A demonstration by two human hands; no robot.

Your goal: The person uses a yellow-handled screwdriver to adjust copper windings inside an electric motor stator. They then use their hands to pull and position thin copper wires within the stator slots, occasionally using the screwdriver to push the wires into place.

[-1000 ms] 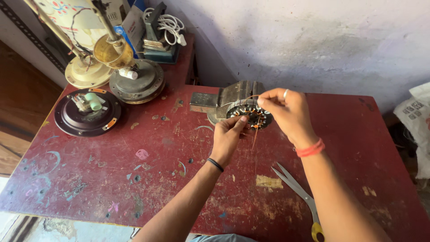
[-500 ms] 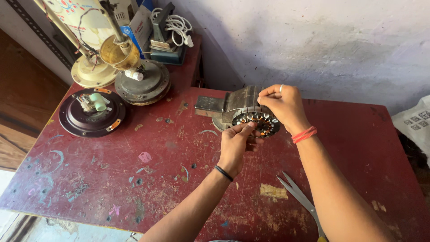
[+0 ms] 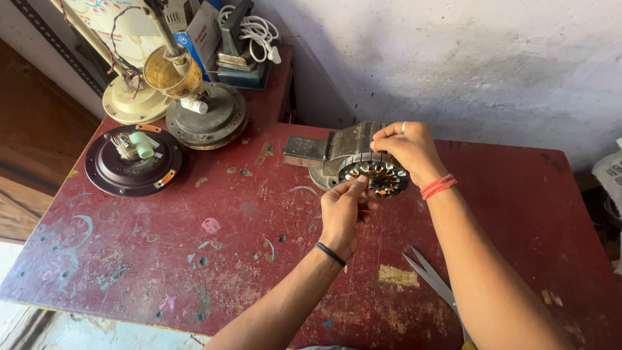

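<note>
Head view, looking down on a worn red bench (image 3: 214,259), paint chipped and scratched.

Landmark: motor stator (image 3: 374,174), a round laminated ring with copper windings, resting on the bench near the back wall, against a grey metal block (image 3: 337,148).

Right hand (image 3: 409,148): over the top of the stator, fingers curled and pinched together on its upper rim. Ring on one finger, red thread band at the wrist.

Left hand (image 3: 343,210): just in front of the stator, fingertips touching its near edge, thumb and fingers drawn together as if pinching something fine; what is between them is too small to tell. Black band at the wrist.

Scissors (image 3: 433,284): in front of the stator and to its right, lying flat, blades apart, partly under the right forearm.

Far left of the stator: dark round fan housing (image 3: 133,162); behind it a grey motor cover (image 3: 208,118) and cream fan base (image 3: 133,100). White coiled cord (image 3: 256,29) at the rear.
</note>
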